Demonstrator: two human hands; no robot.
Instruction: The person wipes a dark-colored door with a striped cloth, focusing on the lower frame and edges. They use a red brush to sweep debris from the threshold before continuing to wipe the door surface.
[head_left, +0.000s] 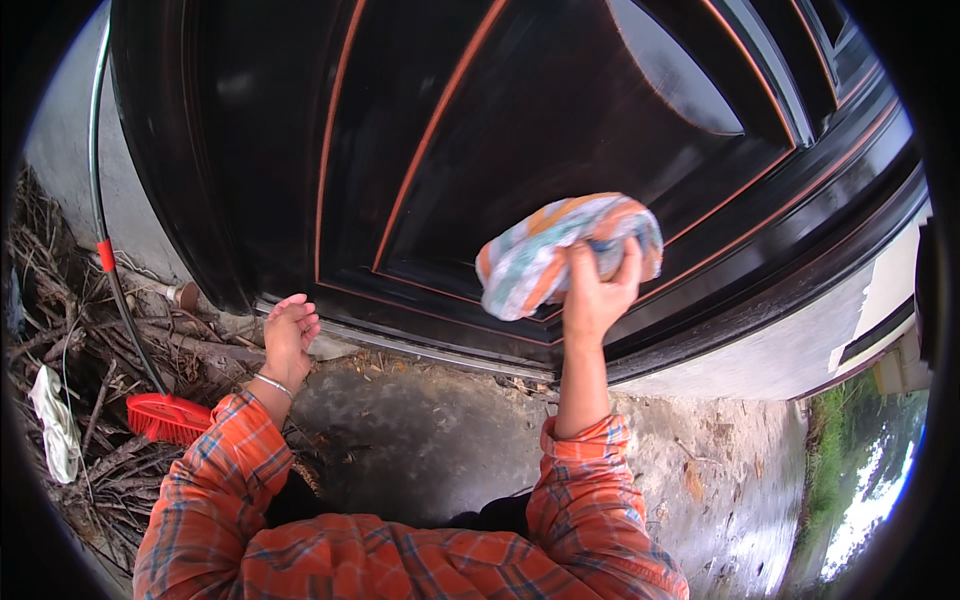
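My right hand grips a folded striped cloth in white, orange and teal. The cloth is in front of the lower part of a glossy dark door with orange-lined panels; whether it touches the surface cannot be told. My left hand, with a bangle on the wrist, is held near the door's lower left corner. It holds nothing, and its fingers are slightly curled and a little apart. Along the door's bottom runs a metal threshold strip.
A red broom with a long metal handle leans against the grey wall at left. Around it lie piled dry branches and a crumpled white cloth. Concrete ground with leaf litter lies below; grass shows at right.
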